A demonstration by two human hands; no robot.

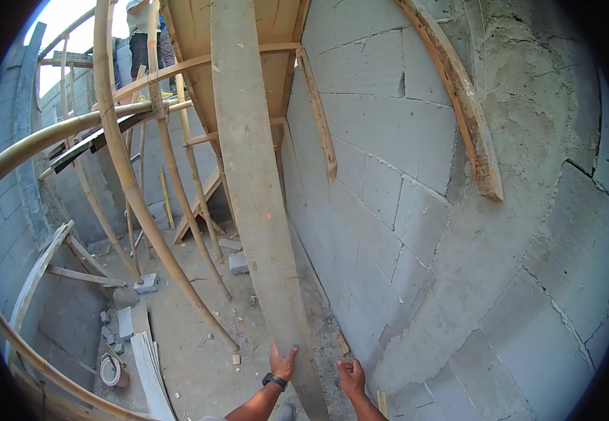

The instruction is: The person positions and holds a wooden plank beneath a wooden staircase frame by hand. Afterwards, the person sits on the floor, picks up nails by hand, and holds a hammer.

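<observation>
Running up from btwn the hands to the framed panel (196,49), the long board (262,196) looks stiff but heavy, w/ some flex, dry, prob. not slippery; best hold = both long edges. L hand (283,363) at its L edge, thumb spread on face, fingers part hidden, can't tell if clamped. R hand (351,377) curled nr block wall (403,281), can't tell if pinching anything.

Grey block walls (382,161), dusty concrete floor (192,309) with scattered blocks (125,323), bamboo poles (132,186), bright sky (50,52) upper left
</observation>
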